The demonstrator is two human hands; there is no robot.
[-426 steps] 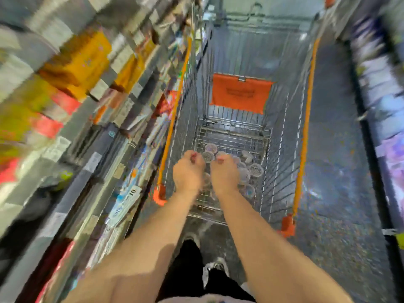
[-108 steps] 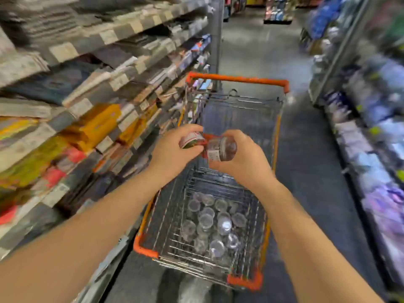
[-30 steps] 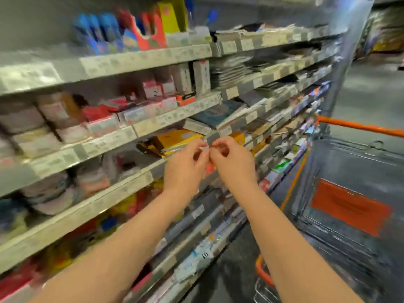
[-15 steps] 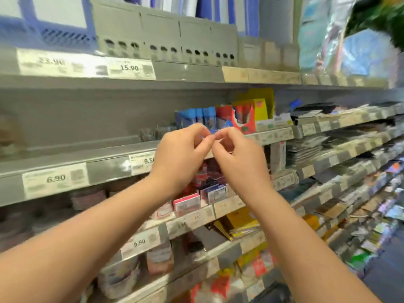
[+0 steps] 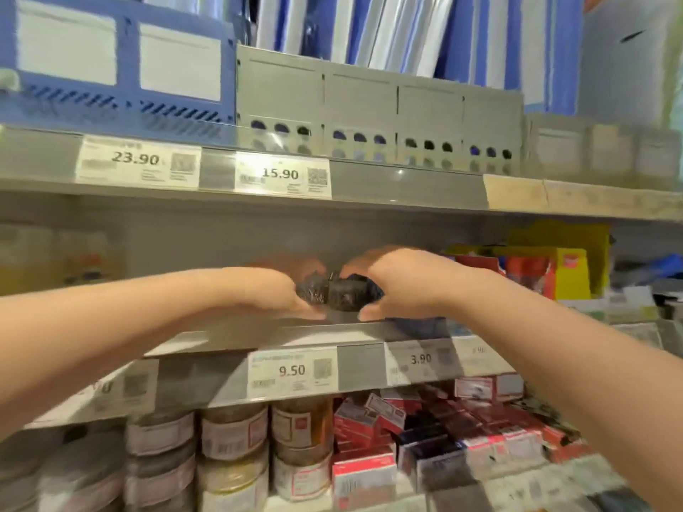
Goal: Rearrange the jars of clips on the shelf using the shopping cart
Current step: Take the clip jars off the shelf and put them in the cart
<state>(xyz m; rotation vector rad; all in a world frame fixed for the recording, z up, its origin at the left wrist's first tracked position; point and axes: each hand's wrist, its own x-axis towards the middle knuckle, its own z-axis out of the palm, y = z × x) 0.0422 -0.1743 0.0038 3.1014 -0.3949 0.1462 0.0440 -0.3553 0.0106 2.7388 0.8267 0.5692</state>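
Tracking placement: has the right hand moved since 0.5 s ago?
Yes. The right hand, gripping a jar of clips, rose from level with the 9.50 price tag to above it.

Up top we see a blue crate (image 5: 118, 68) beside grey trays (image 5: 377, 112), blue folders (image 5: 458, 35) behind them. Price tags (image 5: 138, 162) read 23.90, 15.90, 9.50 and 3.90. Small red boxes (image 5: 364, 419) crowd the bottom right; a yellow box (image 5: 573, 275) stands higher.

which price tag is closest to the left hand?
The 9.50 tag, just below the left hand. 3.90 sits under the right hand; 23.90 and 15.90 hang higher, above both hands.
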